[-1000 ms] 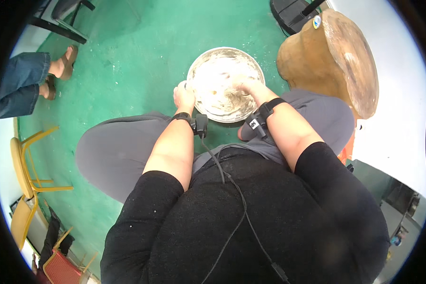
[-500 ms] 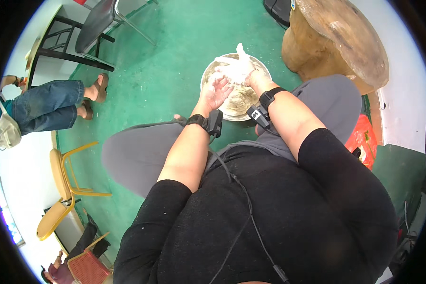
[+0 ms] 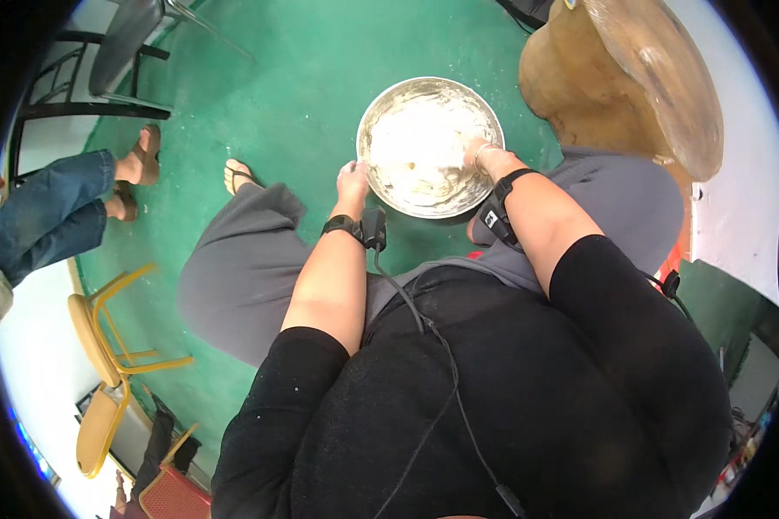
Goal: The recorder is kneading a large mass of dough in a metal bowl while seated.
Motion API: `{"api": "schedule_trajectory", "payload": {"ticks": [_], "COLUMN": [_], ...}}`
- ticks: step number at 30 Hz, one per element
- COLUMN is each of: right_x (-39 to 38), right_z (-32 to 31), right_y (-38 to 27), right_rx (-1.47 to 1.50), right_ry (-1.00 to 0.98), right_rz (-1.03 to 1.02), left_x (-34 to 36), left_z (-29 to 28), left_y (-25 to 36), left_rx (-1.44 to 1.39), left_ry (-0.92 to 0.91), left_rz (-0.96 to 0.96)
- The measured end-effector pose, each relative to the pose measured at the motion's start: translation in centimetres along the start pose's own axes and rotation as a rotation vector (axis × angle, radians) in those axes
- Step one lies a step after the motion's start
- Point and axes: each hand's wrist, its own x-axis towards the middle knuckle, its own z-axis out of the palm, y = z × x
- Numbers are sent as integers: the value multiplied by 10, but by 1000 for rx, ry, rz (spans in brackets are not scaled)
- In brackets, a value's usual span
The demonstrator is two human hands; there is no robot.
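A round metal bowl (image 3: 428, 212) stands on the floor in front of me, its inner wall smeared with pale, sticky residue. In it lies a whitish mass of flour or dough (image 3: 415, 147), so bright that its surface detail is lost. At the bowl's left rim my left hand (image 3: 352, 180) is closed, gripping the edge. My right hand (image 3: 478, 154) reaches inside over the right rim and touches the mass. Its fingers blend into the white, so whether they are open or closed does not show.
Green floor (image 3: 294, 95) surrounds the bowl. A large brown carved wooden piece (image 3: 580, 86) stands at the right. On the left are a dark chair (image 3: 125, 52), a yellow chair (image 3: 95, 337) and a standing person's legs (image 3: 52, 203). A cable (image 3: 450, 355) hangs down my front.
My left hand has left the white mass and taken hold of the bowl's left rim. My right hand has moved lower into the bowl's right side. My left foot has come into view.
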Motion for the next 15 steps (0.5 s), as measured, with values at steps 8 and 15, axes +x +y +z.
{"api": "schedule_trajectory", "payload": {"ticks": [8, 15], "right_x": [58, 36], "right_z": [60, 42], "right_y": [54, 1], "right_rx": [-620, -224], "right_ry": [-213, 112], "right_rz": [-91, 352], "left_x": [5, -36], "left_z": [20, 9], "left_y": [4, 50], "left_rx": [197, -158], "left_ry": [-312, -591], "left_rz": [131, -277]}}
